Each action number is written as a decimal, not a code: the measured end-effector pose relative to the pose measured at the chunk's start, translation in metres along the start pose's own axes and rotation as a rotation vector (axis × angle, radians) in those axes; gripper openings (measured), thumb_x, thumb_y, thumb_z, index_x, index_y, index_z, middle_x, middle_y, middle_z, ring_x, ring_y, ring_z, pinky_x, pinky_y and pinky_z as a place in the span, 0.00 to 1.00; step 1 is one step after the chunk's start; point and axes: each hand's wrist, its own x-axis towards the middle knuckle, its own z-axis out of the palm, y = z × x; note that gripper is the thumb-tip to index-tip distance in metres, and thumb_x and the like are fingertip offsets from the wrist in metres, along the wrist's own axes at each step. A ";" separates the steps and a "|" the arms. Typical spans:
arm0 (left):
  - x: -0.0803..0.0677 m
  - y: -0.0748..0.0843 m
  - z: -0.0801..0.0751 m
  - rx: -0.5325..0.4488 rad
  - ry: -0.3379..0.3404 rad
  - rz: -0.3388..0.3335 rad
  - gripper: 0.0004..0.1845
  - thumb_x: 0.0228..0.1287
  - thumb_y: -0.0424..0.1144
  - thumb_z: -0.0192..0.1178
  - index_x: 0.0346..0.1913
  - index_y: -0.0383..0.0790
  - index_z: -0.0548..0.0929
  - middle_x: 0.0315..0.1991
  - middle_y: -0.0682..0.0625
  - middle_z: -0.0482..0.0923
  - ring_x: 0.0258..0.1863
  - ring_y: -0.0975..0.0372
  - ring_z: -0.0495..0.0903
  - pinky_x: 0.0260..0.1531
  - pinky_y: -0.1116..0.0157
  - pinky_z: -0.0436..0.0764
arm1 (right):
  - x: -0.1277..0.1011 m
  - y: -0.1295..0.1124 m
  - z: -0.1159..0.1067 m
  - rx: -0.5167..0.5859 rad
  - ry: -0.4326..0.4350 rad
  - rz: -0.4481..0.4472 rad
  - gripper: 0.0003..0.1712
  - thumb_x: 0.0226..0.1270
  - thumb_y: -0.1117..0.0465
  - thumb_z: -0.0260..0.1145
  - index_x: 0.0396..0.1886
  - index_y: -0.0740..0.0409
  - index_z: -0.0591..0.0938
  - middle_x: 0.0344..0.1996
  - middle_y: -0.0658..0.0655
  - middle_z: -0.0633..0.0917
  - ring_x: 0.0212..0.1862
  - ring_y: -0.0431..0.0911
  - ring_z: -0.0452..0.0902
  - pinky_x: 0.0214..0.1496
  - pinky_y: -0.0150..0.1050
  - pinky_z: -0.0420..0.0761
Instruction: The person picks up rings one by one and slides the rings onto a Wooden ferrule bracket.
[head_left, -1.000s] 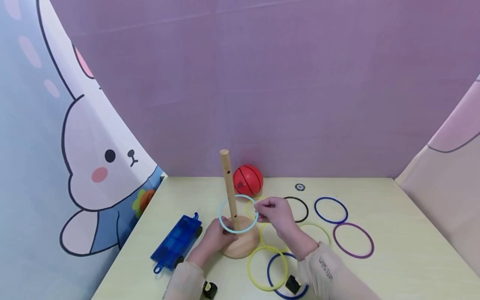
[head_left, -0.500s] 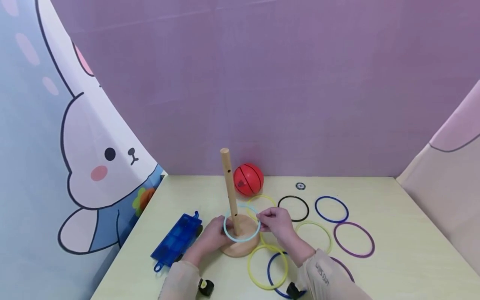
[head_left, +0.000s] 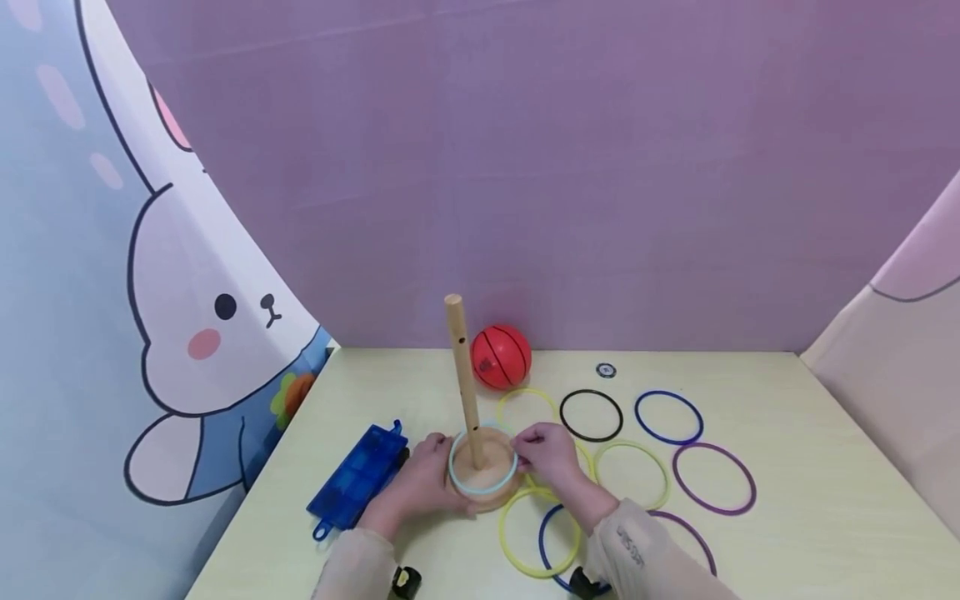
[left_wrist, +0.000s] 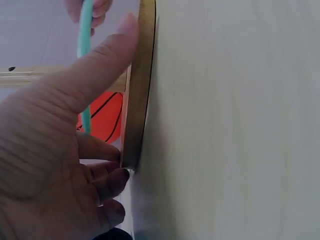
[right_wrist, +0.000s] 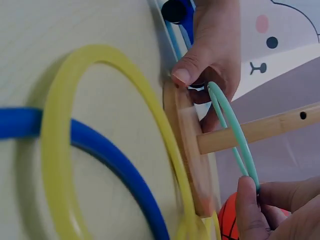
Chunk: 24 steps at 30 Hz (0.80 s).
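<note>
A: Where is the ring (head_left: 483, 461)?

B: Round the peg (head_left: 462, 373), just above the base (head_left: 483, 497), at six o'clock from the ball (head_left: 500, 357). The right hand (head_left: 550, 456) pinches its rim at three o'clock between thumb and fingertips; the right wrist view shows that plainly.

A: And the left hand (head_left: 422, 482)?

B: It grips the base's edge at nine o'clock, thumb on top, fingers curled beneath, touching the ring's near side.

A: How would the ring handle?

B: Thin plastic, so I judge it light, fairly stiff but springy, and smooth enough to slip. A light pinch on the rim suits it; squeezing hard could bend it out of round.

A: What else lies on the surface (head_left: 787, 500)?

B: Yellow rings (head_left: 539, 532), a black one (head_left: 591, 415), and a blue toy (head_left: 358, 477) at nine o'clock.
</note>
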 end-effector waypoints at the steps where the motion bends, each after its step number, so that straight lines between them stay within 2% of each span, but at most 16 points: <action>1: 0.000 0.000 0.001 -0.007 -0.002 -0.003 0.62 0.26 0.69 0.77 0.68 0.38 0.69 0.57 0.45 0.68 0.55 0.53 0.69 0.54 0.50 0.74 | 0.000 0.002 0.001 -0.008 -0.001 -0.003 0.04 0.59 0.74 0.67 0.33 0.73 0.83 0.30 0.69 0.85 0.22 0.44 0.81 0.28 0.39 0.84; 9: -0.002 0.001 0.003 -0.009 -0.011 -0.028 0.62 0.27 0.68 0.78 0.64 0.30 0.68 0.54 0.45 0.66 0.53 0.54 0.69 0.55 0.53 0.75 | -0.001 0.010 0.008 -0.129 -0.001 0.017 0.02 0.59 0.71 0.68 0.31 0.67 0.84 0.23 0.58 0.85 0.21 0.43 0.81 0.26 0.37 0.83; 15: -0.002 0.002 0.003 -0.043 -0.035 -0.053 0.64 0.29 0.68 0.77 0.68 0.31 0.66 0.57 0.45 0.65 0.56 0.53 0.68 0.55 0.51 0.74 | -0.004 0.007 0.005 -0.244 0.020 -0.056 0.02 0.58 0.72 0.68 0.32 0.66 0.85 0.21 0.57 0.85 0.22 0.46 0.82 0.25 0.36 0.82; 20: -0.002 0.005 0.000 -0.037 -0.051 -0.079 0.64 0.29 0.68 0.78 0.69 0.31 0.65 0.58 0.44 0.65 0.57 0.52 0.67 0.56 0.50 0.74 | -0.009 0.000 -0.008 -0.279 0.003 -0.098 0.02 0.58 0.71 0.68 0.31 0.67 0.85 0.21 0.58 0.84 0.22 0.46 0.81 0.23 0.36 0.81; 24: -0.001 0.006 -0.004 -0.018 -0.055 -0.083 0.65 0.29 0.67 0.78 0.69 0.31 0.65 0.59 0.44 0.65 0.58 0.52 0.67 0.56 0.50 0.75 | -0.019 -0.004 -0.024 -0.233 -0.027 -0.068 0.03 0.59 0.70 0.70 0.30 0.67 0.84 0.22 0.60 0.84 0.21 0.47 0.81 0.24 0.37 0.82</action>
